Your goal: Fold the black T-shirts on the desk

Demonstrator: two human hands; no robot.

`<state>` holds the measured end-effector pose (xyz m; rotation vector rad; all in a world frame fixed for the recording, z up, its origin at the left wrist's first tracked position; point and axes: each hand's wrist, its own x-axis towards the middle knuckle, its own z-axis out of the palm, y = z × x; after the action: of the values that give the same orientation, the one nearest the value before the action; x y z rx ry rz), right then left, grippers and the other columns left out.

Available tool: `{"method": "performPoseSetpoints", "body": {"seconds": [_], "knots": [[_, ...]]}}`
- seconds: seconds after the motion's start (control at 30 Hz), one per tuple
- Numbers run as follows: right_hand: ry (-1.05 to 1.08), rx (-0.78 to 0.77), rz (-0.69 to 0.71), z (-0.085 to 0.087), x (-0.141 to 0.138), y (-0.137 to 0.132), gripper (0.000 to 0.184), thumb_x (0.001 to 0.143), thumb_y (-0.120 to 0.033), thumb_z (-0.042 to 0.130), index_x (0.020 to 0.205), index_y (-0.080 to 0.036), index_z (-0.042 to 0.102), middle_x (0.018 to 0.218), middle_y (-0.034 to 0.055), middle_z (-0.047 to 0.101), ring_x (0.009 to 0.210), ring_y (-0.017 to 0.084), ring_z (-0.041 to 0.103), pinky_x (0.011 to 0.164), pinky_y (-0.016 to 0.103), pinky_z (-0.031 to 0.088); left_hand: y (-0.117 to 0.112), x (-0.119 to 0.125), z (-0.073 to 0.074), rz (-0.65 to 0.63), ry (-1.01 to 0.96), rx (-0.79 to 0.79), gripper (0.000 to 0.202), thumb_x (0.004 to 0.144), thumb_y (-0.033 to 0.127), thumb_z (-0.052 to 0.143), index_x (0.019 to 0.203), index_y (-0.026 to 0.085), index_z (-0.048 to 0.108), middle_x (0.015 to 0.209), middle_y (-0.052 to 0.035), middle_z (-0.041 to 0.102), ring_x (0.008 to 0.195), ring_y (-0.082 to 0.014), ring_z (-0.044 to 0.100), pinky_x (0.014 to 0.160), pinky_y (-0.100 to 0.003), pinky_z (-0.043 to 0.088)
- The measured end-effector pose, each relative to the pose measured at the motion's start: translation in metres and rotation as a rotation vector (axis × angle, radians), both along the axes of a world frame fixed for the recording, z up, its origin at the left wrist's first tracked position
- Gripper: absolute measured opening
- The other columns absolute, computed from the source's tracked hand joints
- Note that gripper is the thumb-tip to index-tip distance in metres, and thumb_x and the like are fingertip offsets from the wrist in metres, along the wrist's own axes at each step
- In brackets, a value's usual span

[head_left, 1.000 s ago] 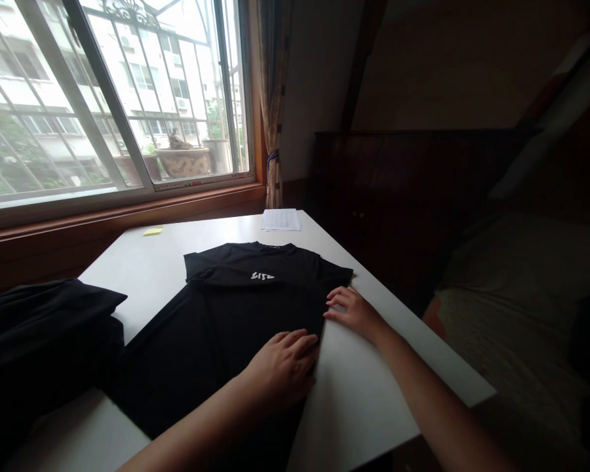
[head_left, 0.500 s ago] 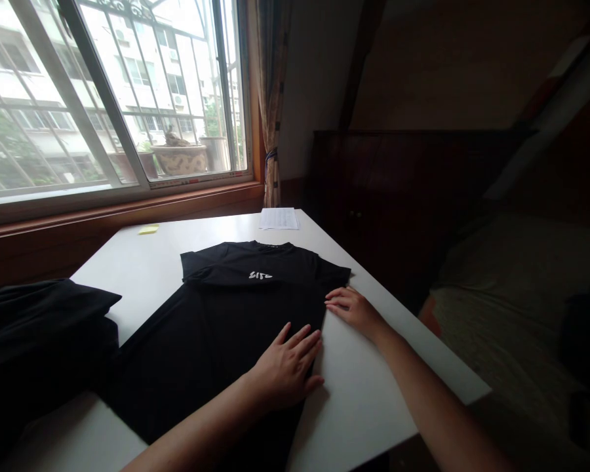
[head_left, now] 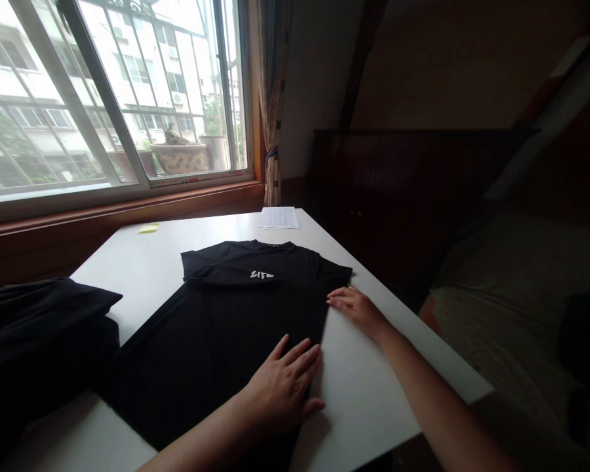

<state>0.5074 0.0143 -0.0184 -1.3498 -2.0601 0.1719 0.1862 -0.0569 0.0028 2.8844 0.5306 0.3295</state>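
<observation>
A black T-shirt (head_left: 255, 314) with a small white print on the chest lies spread on the white table (head_left: 368, 387), its neck toward the far end. My left hand (head_left: 286, 387) rests flat on the lower part by its right side, fingers stretched and apart, thumb reaching past the cloth's edge. Just below the right sleeve, my right hand (head_left: 358, 311) has its fingertips close together on the side edge of the shirt. The underside of that grip is hidden.
More dark cloth (head_left: 44, 334) is heaped at the left of the table. White papers (head_left: 280, 217) and a yellow note (head_left: 149, 228) lie toward the far edge. A barred window (head_left: 177, 92) and a tied curtain (head_left: 273, 131) stand behind, with a dark wooden cabinet (head_left: 373, 190) to the right.
My left hand has slid a little toward me along the shirt. The right hand stays at the same spot on the side edge, and the shirt lies nearly as before.
</observation>
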Motion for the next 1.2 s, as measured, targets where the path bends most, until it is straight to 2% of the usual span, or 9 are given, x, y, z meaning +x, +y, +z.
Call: {"method": "performPoseSetpoints", "body": {"seconds": [0.17,0.33,0.5,0.67,0.8,0.9,1.03,1.2], "knots": [[-0.008,0.072,-0.024,0.0,0.005,0.002,0.031,0.103,-0.035,0.046,0.107,-0.029,0.076,0.106,0.0042,0.074,0.101,0.025,0.066,0.094,0.044,0.052,-0.002,-0.002,-0.003,0.001,-0.013,-0.068,0.068,0.105,0.058,0.035,0.159,0.019,0.023,0.165,-0.0082,0.024,0.153,-0.0285,0.017,0.125,-0.057,0.011],[-0.01,0.187,-0.175,-0.001,0.013,0.004,0.03,0.103,-0.034,0.045,0.112,-0.027,0.072,0.104,0.0065,0.074,0.098,0.028,0.065,0.091,0.046,0.051,-0.008,-0.003,-0.002,0.003,-0.002,-0.124,0.073,0.104,0.06,0.036,0.161,0.024,0.009,0.166,-0.0078,0.016,0.154,-0.0293,0.011,0.124,-0.06,0.008],[-0.04,0.212,-0.191,-0.002,0.014,0.004,0.029,0.102,-0.032,0.045,0.111,-0.026,0.072,0.103,0.0073,0.073,0.097,0.028,0.063,0.09,0.047,0.05,-0.013,0.0,-0.002,0.02,0.022,-0.116,0.071,0.103,0.061,0.037,0.161,0.029,0.014,0.167,-0.0058,0.01,0.153,-0.0357,0.006,0.121,-0.067,0.01],[-0.047,0.183,-0.166,0.0,0.01,0.003,0.027,0.102,-0.031,0.046,0.109,-0.027,0.072,0.103,0.0067,0.073,0.097,0.028,0.063,0.089,0.047,0.05,-0.012,0.0,0.0,0.022,0.038,-0.113,0.067,0.103,0.062,0.036,0.16,0.032,0.02,0.167,-0.0041,0.011,0.152,-0.0401,0.007,0.119,-0.072,0.014],[-0.047,0.185,-0.167,0.0,0.011,0.003,0.028,0.102,-0.031,0.046,0.108,-0.027,0.072,0.102,0.0066,0.073,0.096,0.028,0.063,0.09,0.048,0.051,-0.013,0.001,0.003,0.031,0.033,-0.112,0.069,0.103,0.06,0.038,0.16,0.025,0.022,0.167,-0.0053,0.017,0.153,-0.0376,0.01,0.121,-0.069,0.012],[-0.06,0.187,-0.153,0.0,0.01,0.003,0.025,0.1,-0.032,0.049,0.106,-0.029,0.073,0.101,0.0065,0.073,0.095,0.028,0.063,0.09,0.048,0.051,-0.013,0.003,0.003,0.038,0.015,-0.108,0.07,0.103,0.056,0.04,0.16,0.019,0.022,0.164,-0.0083,0.027,0.152,-0.0332,0.02,0.123,-0.063,0.013],[-0.112,0.16,-0.085,0.005,-0.001,-0.002,0.017,0.096,-0.034,0.06,0.105,-0.028,0.073,0.102,0.0064,0.071,0.097,0.028,0.063,0.092,0.047,0.05,-0.011,0.005,0.003,0.053,-0.023,-0.093,0.064,0.103,0.051,0.045,0.157,0.019,0.03,0.159,-0.0082,0.039,0.147,-0.0303,0.033,0.123,-0.058,0.018],[-0.115,0.097,0.019,0.012,-0.018,-0.008,0.008,0.092,-0.032,0.068,0.095,-0.028,0.074,0.101,0.0057,0.07,0.097,0.026,0.062,0.092,0.045,0.051,-0.008,0.006,0.006,0.068,-0.05,-0.123,0.054,0.103,0.047,0.046,0.15,0.021,0.041,0.156,-0.0055,0.044,0.144,-0.0288,0.038,0.123,-0.057,0.023]]}}
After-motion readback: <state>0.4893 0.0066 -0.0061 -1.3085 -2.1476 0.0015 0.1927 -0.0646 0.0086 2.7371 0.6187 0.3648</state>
